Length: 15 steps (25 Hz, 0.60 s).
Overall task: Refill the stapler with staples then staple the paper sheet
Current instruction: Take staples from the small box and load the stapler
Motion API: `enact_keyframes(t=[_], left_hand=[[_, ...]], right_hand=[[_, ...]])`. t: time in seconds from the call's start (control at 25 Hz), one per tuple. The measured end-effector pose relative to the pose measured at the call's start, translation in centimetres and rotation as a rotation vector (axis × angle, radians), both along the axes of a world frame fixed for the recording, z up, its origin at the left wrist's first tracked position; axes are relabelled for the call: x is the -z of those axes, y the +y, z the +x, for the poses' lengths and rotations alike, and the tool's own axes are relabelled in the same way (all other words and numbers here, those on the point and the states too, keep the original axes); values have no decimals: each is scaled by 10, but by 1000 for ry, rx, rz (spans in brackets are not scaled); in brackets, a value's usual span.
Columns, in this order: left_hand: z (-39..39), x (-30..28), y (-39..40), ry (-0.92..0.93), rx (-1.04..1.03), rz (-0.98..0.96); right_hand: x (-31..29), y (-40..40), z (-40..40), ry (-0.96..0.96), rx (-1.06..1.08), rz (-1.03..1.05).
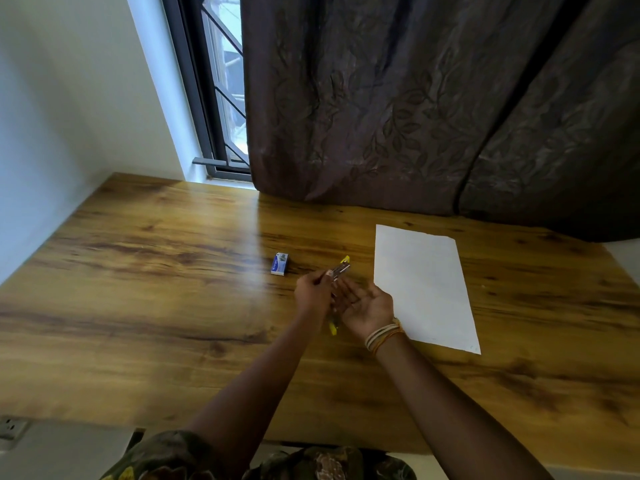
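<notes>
At frame centre, one yellow stapler [340, 271] lies open across the flat, relaxed right hand [363, 304]; the left hand [313, 293] pinches its metal part. One staple box [281, 263] and one paper sheet [425, 285] rest on the desk [156, 289].

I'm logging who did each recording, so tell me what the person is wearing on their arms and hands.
Both forearms are bare, with no sleeves reaching them and no gloves. The right hand has a stack of thin bangles at the wrist, in cream, white and orange tones. The left hand and its wrist carry nothing visible. A dark patterned garment with yellow patches shows at the bottom edge.
</notes>
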State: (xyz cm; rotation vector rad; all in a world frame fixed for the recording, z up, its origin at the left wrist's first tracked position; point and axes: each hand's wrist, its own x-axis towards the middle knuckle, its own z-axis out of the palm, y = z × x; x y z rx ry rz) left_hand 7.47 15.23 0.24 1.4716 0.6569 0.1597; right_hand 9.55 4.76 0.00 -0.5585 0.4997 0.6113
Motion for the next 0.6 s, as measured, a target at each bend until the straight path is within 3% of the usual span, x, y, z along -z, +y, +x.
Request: enact_keyframes(t=[0.12,0.32,0.4,0.52,0.6], left_hand=[[-5,6,12,72,-57,-377],[-10,8,17,130,-32,-516],[-10,8,18,171,6,-484],[-10,9,19,146,57,-470],[-9,9,20,98,92,-499]], right_hand=[[2,-12,7,-47,-33,137],[-5,-26,19,-76,-190,168],[-13,-28,29,-103,-423,-116],[-27,-23,51,-228,-850,-897],[-35,-15,65,-438,-1031,-1397]])
